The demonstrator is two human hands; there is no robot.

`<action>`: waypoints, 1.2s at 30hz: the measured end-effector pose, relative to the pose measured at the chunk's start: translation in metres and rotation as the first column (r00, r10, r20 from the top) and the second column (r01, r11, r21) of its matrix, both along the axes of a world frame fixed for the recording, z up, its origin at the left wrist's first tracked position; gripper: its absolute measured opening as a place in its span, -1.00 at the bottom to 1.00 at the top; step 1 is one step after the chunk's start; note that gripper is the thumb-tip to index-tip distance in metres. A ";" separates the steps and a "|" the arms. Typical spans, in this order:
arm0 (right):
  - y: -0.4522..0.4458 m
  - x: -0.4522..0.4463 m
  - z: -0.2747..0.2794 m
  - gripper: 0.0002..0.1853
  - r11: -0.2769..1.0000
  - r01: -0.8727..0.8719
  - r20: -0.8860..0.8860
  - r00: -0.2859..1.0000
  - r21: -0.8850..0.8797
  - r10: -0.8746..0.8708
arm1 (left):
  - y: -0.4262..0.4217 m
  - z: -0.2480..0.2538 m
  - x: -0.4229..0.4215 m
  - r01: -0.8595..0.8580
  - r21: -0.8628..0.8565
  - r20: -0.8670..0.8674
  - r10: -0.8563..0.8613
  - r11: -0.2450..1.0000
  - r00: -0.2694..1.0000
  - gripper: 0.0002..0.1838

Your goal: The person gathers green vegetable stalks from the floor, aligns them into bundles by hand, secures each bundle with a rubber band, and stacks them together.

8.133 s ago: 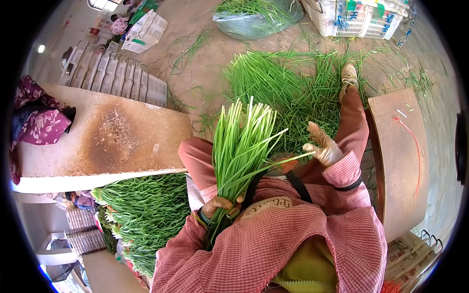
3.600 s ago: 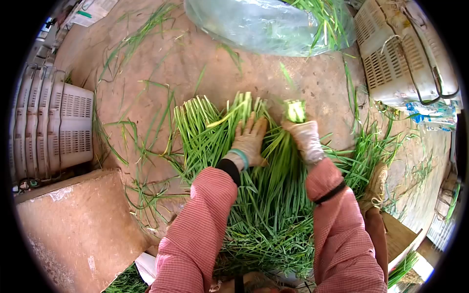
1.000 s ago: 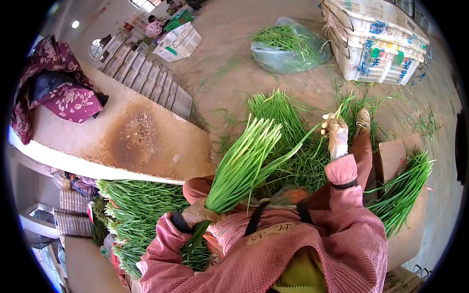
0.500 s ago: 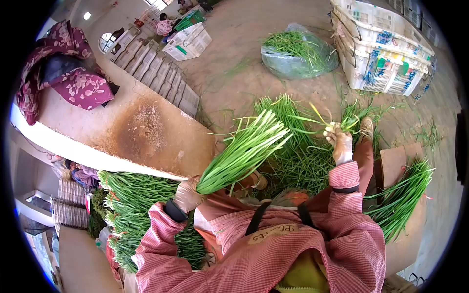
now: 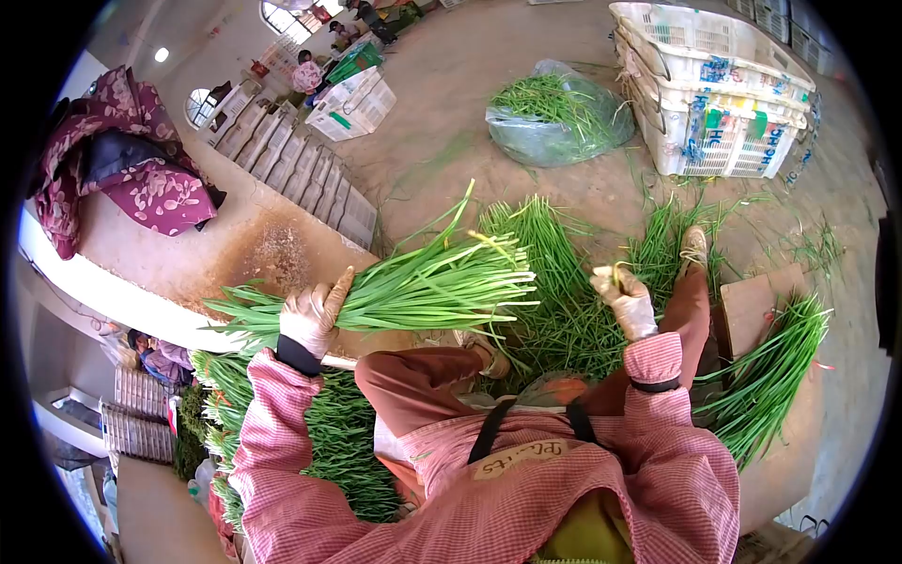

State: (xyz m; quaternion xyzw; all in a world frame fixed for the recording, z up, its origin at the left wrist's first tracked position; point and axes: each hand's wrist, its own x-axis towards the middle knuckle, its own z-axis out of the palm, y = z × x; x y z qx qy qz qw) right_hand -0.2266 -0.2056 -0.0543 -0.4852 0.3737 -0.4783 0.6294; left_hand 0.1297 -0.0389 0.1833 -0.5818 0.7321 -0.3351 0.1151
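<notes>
I see the left hand (image 5: 313, 320), grip closed round the green bundle (image 5: 432, 287), has swung it nearly level over the desk's (image 5: 155, 252) near right corner, seemingly exposing its length; whether the right hand's (image 5: 627, 301) half-curled grip holds anything I can't tell.

Brown floor (image 5: 427, 160), loose green stalks (image 5: 543, 242), plastic bag (image 5: 526, 137), white crates (image 5: 719, 146).
</notes>
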 end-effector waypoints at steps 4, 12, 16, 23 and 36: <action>0.019 0.060 0.072 -0.50 0.733 -0.161 -0.453 0.864 -0.661 -0.220 | -0.010 -0.008 -0.013 0.130 -0.037 0.093 -0.126 0.991 0.988 -0.33; 0.018 0.057 0.052 -0.72 0.929 -0.092 0.506 0.855 0.358 -0.110 | 0.017 -0.003 0.011 0.051 0.022 -0.033 -0.051 0.998 0.998 -0.22; -0.011 0.016 -0.011 -0.80 0.983 -0.001 0.174 0.984 0.182 -0.031 | 0.029 -0.005 0.022 0.034 -0.013 0.050 -0.034 0.999 0.998 -0.22; 0.033 0.108 0.091 -0.57 0.695 -0.658 -0.291 0.752 -0.290 0.591 | 0.016 -0.007 -0.005 0.134 0.060 -0.049 -0.131 0.989 0.990 -0.22; 0.002 0.002 0.007 -0.78 0.827 -0.384 0.202 0.923 0.411 0.328 | 0.006 -0.009 0.018 0.157 0.271 -0.067 -0.144 0.950 0.987 -0.22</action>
